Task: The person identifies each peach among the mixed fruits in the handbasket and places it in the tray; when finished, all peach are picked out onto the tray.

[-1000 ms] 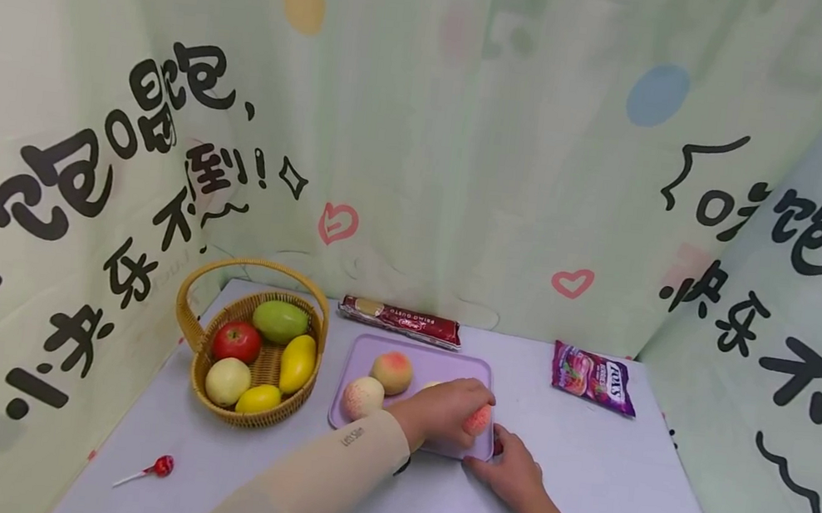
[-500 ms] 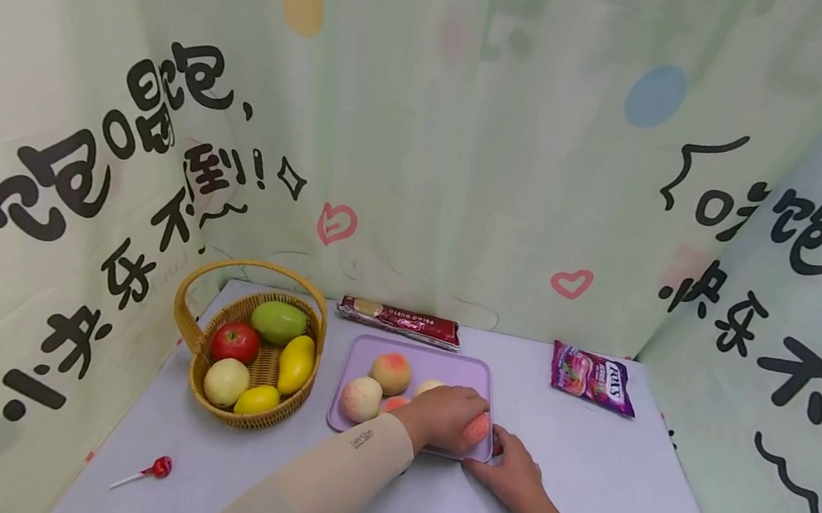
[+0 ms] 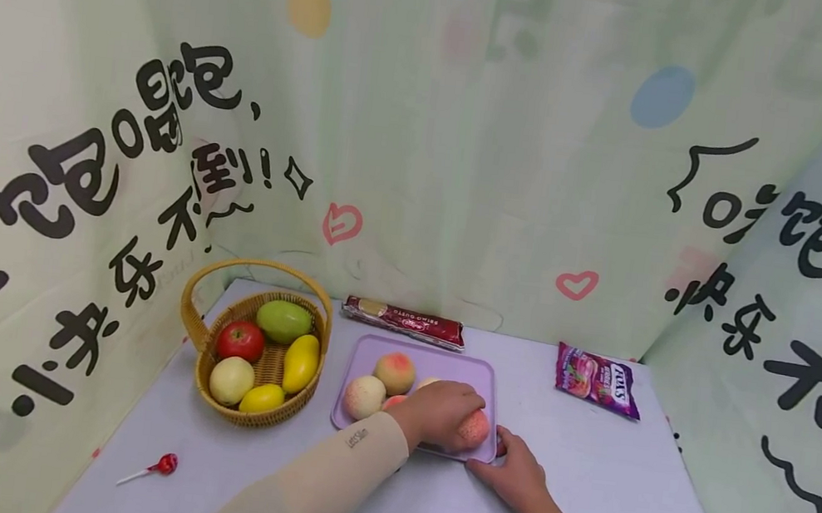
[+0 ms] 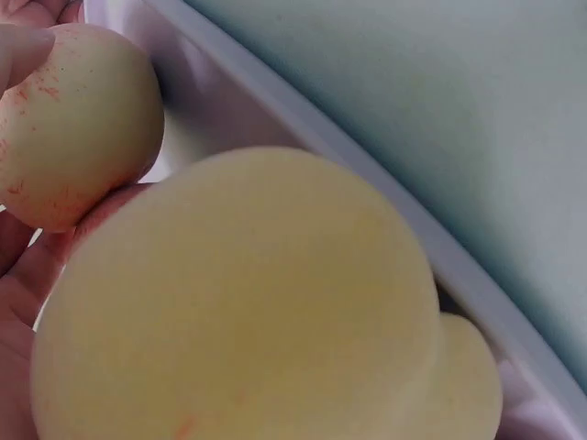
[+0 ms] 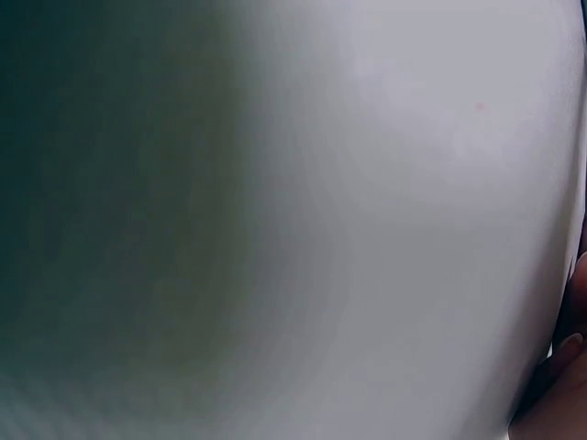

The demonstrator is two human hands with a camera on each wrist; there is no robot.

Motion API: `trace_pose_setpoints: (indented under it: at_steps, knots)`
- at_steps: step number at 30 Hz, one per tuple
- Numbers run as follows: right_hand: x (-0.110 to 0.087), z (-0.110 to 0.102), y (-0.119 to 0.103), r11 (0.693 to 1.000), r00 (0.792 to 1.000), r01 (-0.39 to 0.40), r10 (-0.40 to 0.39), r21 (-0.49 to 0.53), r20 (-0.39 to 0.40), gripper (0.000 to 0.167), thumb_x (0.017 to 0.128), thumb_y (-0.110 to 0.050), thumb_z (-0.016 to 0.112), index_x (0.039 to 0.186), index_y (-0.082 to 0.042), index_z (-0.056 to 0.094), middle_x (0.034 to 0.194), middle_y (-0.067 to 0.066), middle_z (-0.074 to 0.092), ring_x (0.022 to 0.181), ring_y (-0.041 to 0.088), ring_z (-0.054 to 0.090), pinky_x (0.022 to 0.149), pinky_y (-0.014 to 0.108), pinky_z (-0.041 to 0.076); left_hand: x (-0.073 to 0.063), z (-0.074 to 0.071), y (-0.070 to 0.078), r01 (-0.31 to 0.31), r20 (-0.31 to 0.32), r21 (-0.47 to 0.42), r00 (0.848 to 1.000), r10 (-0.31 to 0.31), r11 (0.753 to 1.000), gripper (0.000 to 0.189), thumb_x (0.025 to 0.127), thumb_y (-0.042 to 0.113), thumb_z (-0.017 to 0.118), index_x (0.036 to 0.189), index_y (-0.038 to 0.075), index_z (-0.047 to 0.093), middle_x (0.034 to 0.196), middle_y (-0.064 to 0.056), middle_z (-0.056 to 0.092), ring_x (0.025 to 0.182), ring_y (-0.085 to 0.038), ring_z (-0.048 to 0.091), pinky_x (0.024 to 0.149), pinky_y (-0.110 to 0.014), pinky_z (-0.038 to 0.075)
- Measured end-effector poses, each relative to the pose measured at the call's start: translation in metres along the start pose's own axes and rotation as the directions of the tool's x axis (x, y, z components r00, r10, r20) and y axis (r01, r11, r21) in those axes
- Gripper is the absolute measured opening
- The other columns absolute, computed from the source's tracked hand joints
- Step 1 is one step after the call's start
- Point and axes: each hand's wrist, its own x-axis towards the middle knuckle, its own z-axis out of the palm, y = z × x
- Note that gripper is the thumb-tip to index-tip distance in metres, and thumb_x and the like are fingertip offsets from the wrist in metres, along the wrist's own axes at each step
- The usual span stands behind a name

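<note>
A lilac tray [image 3: 470, 367] holds several peaches, among them an orange-tinted one [image 3: 394, 373] and a pale speckled one [image 3: 364, 397]. My left hand [image 3: 439, 414] reaches across it and grips a pink peach [image 3: 474, 429] near the front right corner. In the left wrist view, thumb and fingers lie on either side of that speckled peach [image 4: 83, 128], while another pale peach [image 4: 248, 302] fills the foreground. At the tray's right front corner, my right hand [image 3: 519, 477] holds the rim between thumb and fingers. Other peaches are partly hidden under the left hand.
On the left stands a handled wicker basket [image 3: 201, 377] with an apple, a green mango and other fruit. A lollipop [image 3: 165, 464] lies in front of it. Behind the tray is a long red packet [image 3: 404, 323]; a purple snack bag [image 3: 598, 382] lies to the right.
The left hand has come down slightly over the tray with the peach, so more of the peaches beside it show. The right hand stays at the tray's corner.
</note>
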Motion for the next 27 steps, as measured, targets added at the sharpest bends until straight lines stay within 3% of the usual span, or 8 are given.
trace_pose_setpoints:
  at_steps: [10, 17, 27]
  knots:
    - [-0.001, -0.002, -0.002, 1.000, 1.000, -0.010, 0.010, -0.002, 0.015, 0.091, 0.074, -0.052, 0.087, 0.142, -0.001, 0.055, 0.095, 0.001, 0.058, 0.088, 0.019, 0.051, 0.073, 0.038, 0.037, -0.005, -0.006, -0.004, 0.040, 0.030, -0.064, 0.999, -0.038, 0.997, 0.058, 0.086, 0.051, 0.077, 0.136, 0.025, 0.063, 0.127, 0.014, 0.066, 0.115, -0.004, 0.061, 0.105, -0.025, 0.048]
    - [-0.003, -0.002, -0.004, 1.000, 1.000, 0.000, 0.000, -0.003, 0.014, 0.091, 0.074, -0.052, 0.086, 0.143, -0.001, 0.054, 0.096, 0.001, 0.059, 0.089, 0.019, 0.052, 0.075, 0.040, 0.038, -0.013, -0.011, -0.007, 0.071, 0.033, -0.116, 0.997, -0.068, 0.991, 0.062, 0.087, 0.057, 0.075, 0.138, 0.025, 0.061, 0.129, 0.014, 0.064, 0.120, -0.005, 0.059, 0.109, -0.026, 0.045]
    - [-0.002, -0.004, -0.002, 1.000, 1.000, 0.017, -0.017, -0.001, 0.017, 0.090, 0.075, -0.054, 0.085, 0.142, -0.002, 0.055, 0.096, 0.000, 0.060, 0.088, 0.018, 0.052, 0.074, 0.041, 0.039, -0.020, -0.026, -0.011, 0.087, 0.027, -0.157, 0.996, -0.083, 0.984, 0.061, 0.089, 0.044, 0.077, 0.143, 0.023, 0.058, 0.136, 0.010, 0.063, 0.126, -0.007, 0.057, 0.111, -0.026, 0.045]
